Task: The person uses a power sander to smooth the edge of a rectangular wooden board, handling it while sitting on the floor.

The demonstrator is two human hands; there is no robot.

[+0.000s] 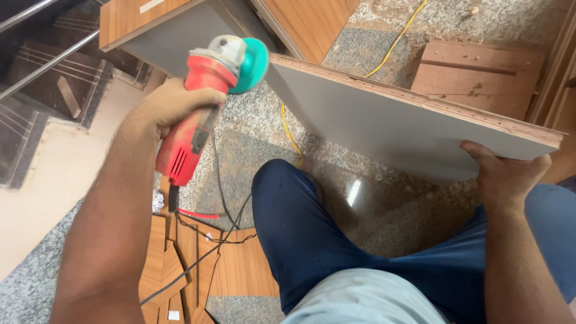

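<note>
Grinder: red angle grinder (pixel 201 114) up in the air at upper left, over the granite floor (pixel 252 150).
Grinder axis: long body runs from the black cord end at lower left up to the head at upper right, tilted steeply.
Grinder head: teal disc (pixel 255 57) points toward the panel's near corner, just beside the raw edge; whether it touches, I cannot tell.
Left hand: left hand (pixel 174 105) wrapped tight round the grinder's body, fingers closed on it.
Panel: grey laminated plywood panel (pixel 390 126) held off the floor, grey face toward the camera, long axis running from upper left down to the right.
Right hand: right hand (pixel 507 174) clamps the panel's lower right corner, thumb on the grey face.
Cords: black cord (pixel 219 186) trails from the grinder to the floor; yellow cable (pixel 291 135) passes under the panel.
Floor scraps: wood-grain laminate offcuts (pixel 198 264) lie by the person's knee (pixel 288 198).
</note>
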